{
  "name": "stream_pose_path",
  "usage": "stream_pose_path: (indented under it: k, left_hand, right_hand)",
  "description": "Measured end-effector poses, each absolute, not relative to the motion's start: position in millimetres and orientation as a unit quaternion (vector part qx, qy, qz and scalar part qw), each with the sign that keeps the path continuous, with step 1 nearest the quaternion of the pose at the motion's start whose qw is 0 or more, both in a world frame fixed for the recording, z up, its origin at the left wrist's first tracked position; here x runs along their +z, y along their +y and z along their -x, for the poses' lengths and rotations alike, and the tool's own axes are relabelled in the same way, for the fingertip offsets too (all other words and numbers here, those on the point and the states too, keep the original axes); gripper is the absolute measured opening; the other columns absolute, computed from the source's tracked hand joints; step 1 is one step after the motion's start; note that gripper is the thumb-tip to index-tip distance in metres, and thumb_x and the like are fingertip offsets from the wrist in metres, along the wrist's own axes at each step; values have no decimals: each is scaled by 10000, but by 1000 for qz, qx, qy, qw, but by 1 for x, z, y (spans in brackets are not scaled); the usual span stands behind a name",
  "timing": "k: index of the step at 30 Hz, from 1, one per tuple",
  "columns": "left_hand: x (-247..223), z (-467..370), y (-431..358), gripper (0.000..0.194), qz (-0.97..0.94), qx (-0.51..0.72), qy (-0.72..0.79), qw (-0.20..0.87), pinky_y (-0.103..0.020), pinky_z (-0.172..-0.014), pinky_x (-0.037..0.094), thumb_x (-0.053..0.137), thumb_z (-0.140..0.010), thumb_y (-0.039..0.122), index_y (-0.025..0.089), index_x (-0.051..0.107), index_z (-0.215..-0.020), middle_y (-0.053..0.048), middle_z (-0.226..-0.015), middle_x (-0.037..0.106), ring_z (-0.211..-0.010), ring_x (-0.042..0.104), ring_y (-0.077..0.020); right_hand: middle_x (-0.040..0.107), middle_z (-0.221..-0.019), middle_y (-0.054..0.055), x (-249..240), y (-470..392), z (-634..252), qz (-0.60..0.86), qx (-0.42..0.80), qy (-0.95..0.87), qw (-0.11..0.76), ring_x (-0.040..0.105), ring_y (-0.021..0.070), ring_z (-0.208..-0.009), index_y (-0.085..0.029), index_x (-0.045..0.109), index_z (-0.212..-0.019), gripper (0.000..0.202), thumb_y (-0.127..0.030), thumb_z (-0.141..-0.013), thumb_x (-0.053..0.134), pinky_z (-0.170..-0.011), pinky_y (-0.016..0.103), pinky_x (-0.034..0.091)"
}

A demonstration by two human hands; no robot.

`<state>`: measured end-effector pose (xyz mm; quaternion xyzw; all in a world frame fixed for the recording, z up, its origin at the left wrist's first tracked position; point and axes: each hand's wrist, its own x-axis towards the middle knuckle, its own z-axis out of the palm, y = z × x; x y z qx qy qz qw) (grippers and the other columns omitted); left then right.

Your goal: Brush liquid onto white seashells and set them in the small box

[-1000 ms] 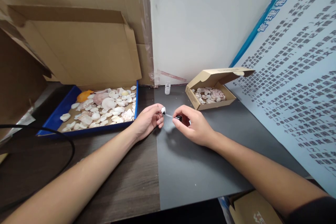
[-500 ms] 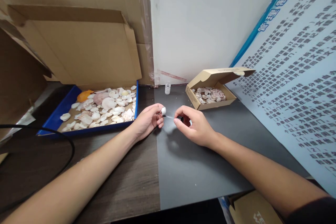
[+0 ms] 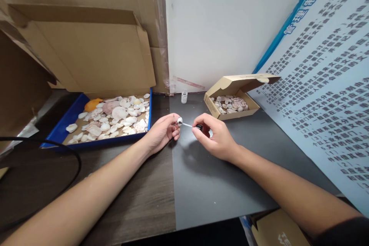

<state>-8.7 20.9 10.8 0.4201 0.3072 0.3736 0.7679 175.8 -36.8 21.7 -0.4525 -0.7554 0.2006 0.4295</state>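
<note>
Between thumb and fingers, my left hand (image 3: 165,132) pinches a small white shell (image 3: 179,121). My right hand (image 3: 215,134) is closed on the black cap of a thin applicator brush (image 3: 187,125), whose pale stem points left. The brush tip meets the shell's face; a dark spot shows there, though I cannot tell if it is the tip or a mark. Behind the hands a small clear bottle (image 3: 184,97) with a white label stands upright near the wall, with no cap visible on it.
At left lies a blue-sided box (image 3: 95,144) of shells, its cardboard lid (image 3: 92,52) raised. A smaller cardboard box (image 3: 245,114) with shells sits open at back right. A black cable (image 3: 80,165) loops at far left. A printed board (image 3: 317,84) leans on the right.
My right hand has raised the brush slightly, and its tip has gone from just below the shell to touching it. My left hand has stayed in place.
</note>
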Motion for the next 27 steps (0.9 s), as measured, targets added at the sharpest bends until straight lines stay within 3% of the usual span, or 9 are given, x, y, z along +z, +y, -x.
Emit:
stream_pose_path:
  k: [6, 12, 17, 23, 27]
  left_hand:
    - [10, 9, 21, 115, -415, 376, 309, 769, -204, -461, 401, 613, -809, 208, 146, 551, -734, 29, -677, 487, -457, 435, -53]
    - [10, 10, 21, 114, -425, 372, 305, 767, -206, -470, 401, 600, -822, 198, 144, 548, -736, 32, -652, 468, -469, 431, -59]
    - [9, 10, 22, 111, -421, 372, 306, 768, -207, -467, 400, 588, -834, 195, 145, 543, -745, 31, -675, 477, -464, 431, -54]
    - [10, 9, 21, 105, -425, 372, 303, 768, -205, -469, 404, 582, -832, 186, 142, 546, -743, 32, -652, 473, -469, 428, -58]
    - [10, 9, 22, 108, -421, 372, 306, 769, -204, -463, 400, 595, -818, 192, 146, 544, -734, 34, -646, 467, -464, 425, -58]
  right_hand:
    - [537, -736, -23, 20, -36, -176, 462, 210, -768, 390, 471, 96, -567, -201, 564, -859, 39, -220, -885, 587, -558, 241, 402]
    - [530, -779, -14, 22, -37, -176, 451, 190, -759, 429, 473, 93, -581, -193, 568, -893, 51, -242, -906, 574, -564, 238, 415]
    - [531, -718, -31, 20, -36, -176, 466, 209, -770, 383, 466, 92, -564, -196, 564, -842, 46, -210, -869, 598, -556, 238, 395]
    - [538, -775, -13, 21, -36, -176, 452, 182, -752, 444, 474, 95, -574, -197, 571, -898, 46, -242, -907, 576, -553, 236, 414]
    - [534, -756, -20, 20, -35, -176, 463, 190, -765, 405, 471, 93, -570, -197, 568, -880, 26, -217, -892, 578, -559, 239, 408]
